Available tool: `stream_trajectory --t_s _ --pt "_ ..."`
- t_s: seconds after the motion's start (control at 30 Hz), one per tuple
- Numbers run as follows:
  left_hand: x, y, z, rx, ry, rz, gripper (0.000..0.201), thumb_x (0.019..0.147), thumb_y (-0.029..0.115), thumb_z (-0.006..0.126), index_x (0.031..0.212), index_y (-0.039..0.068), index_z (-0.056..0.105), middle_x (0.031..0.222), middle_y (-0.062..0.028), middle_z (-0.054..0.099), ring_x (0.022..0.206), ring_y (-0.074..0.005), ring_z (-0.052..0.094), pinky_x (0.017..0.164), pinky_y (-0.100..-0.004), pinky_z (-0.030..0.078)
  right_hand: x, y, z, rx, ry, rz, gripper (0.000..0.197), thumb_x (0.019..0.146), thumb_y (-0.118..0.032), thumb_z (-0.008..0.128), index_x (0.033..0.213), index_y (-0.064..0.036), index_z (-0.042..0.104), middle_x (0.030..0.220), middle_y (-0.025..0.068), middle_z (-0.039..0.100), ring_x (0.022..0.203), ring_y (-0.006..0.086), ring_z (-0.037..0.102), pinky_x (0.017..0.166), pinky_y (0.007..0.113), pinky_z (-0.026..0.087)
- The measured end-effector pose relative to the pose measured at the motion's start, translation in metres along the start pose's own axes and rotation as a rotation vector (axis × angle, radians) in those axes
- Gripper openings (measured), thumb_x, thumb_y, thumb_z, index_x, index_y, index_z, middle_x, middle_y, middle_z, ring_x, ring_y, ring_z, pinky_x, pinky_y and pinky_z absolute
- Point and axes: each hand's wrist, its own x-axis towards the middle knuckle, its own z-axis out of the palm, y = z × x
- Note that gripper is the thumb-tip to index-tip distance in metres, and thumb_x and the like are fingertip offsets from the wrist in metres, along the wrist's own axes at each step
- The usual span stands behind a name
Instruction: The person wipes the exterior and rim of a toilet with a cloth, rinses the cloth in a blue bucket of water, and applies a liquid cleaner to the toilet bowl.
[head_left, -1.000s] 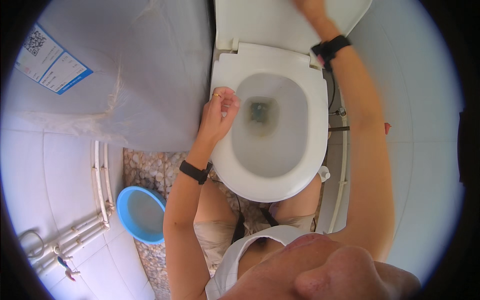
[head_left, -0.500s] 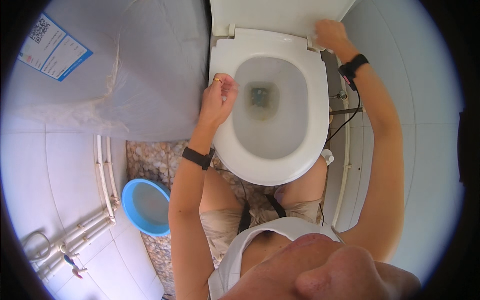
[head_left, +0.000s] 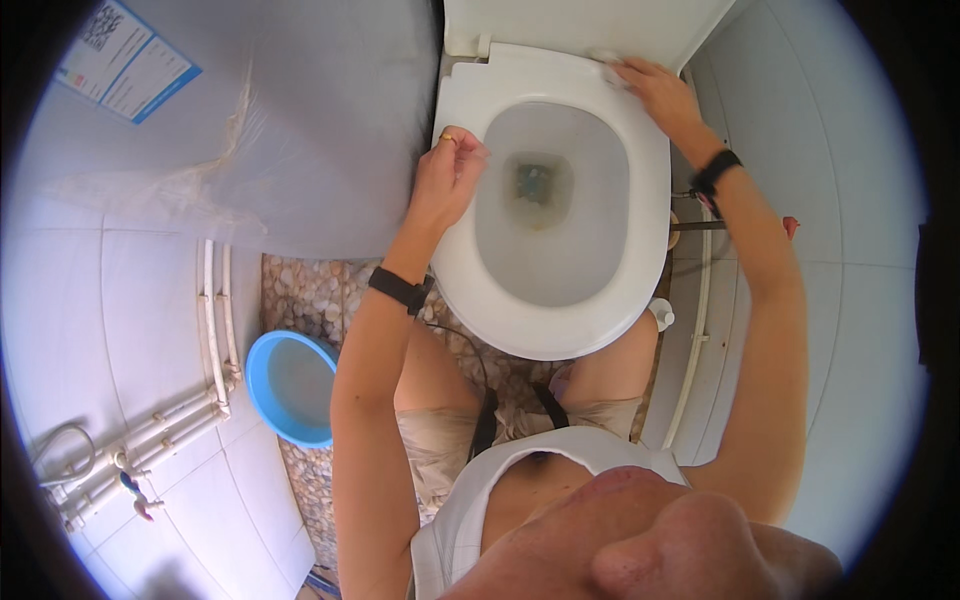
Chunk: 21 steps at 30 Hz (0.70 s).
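Biggest first: the grey, film-wrapped bulk [head_left: 330,130] fills the upper left, close up beside the white toilet seat [head_left: 552,332]. And there's that seat, right in front of you, between your two arms, lying flat over the bowl [head_left: 590,260], with the white lid [head_left: 570,20] standing raised behind it. Down to your left, the blue basin [head_left: 263,388] sits on the pebbled floor [head_left: 315,295], its right side meeting your forearm in this view. Up on the bulk, a white and blue label [head_left: 130,62]. Now the hands! Your right hand [head_left: 662,98] is at the seat's far right corner, fingers reaching out, slightly bent; there's a whitish blur at the tips, and I can't tell whether they grip anything. Across from it, your left hand [head_left: 448,180] is over the seat's left side, fingers curled inward; whether they pinch something, I can't tell either. A black band [head_left: 400,290] circles your left wrist. Smallest of all: the gold ring [head_left: 447,138] on one left finger.
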Motion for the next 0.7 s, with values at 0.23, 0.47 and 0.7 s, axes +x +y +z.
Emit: stream_trajectory --t_s 0.23,0.47,0.7 --pt "0.002 0.011 0.003 -0.010 -0.013 0.005 0.014 0.092 0.014 0.051 0.095 0.000 0.052 0.085 -0.0112 0.067 0.076 -0.0202 0.066 0.073 -0.0318 0.053 0.059 -0.042 -0.008 0.187 -0.117 0.126 0.035 0.086 -0.005 0.055 0.117 -0.0151 0.066 0.111 0.0101 0.063 0.097 0.0349 0.062 0.085 0.043 0.051" --pt "0.002 0.009 0.003 -0.071 -0.019 -0.016 0.014 0.097 0.012 0.046 0.093 0.000 0.051 0.087 -0.0090 0.066 0.078 -0.0153 0.062 0.075 -0.0290 0.052 0.066 -0.181 0.026 0.680 -0.063 -0.216 0.032 0.081 -0.005 0.058 0.112 -0.0081 0.066 0.106 0.0130 0.062 0.093 0.0345 0.062 0.083 0.040 0.051" --pt "-0.013 0.008 -0.007 0.126 -0.265 0.166 0.017 0.093 0.018 0.055 0.098 0.005 0.062 0.101 -0.0094 0.068 0.096 -0.0214 0.063 0.086 -0.0341 0.050 -0.025 -0.072 -0.111 0.931 -0.281 0.359 0.030 0.093 -0.021 0.048 0.109 -0.0010 0.062 0.086 0.0017 0.061 0.080 0.0125 0.056 0.077 0.029 0.046"
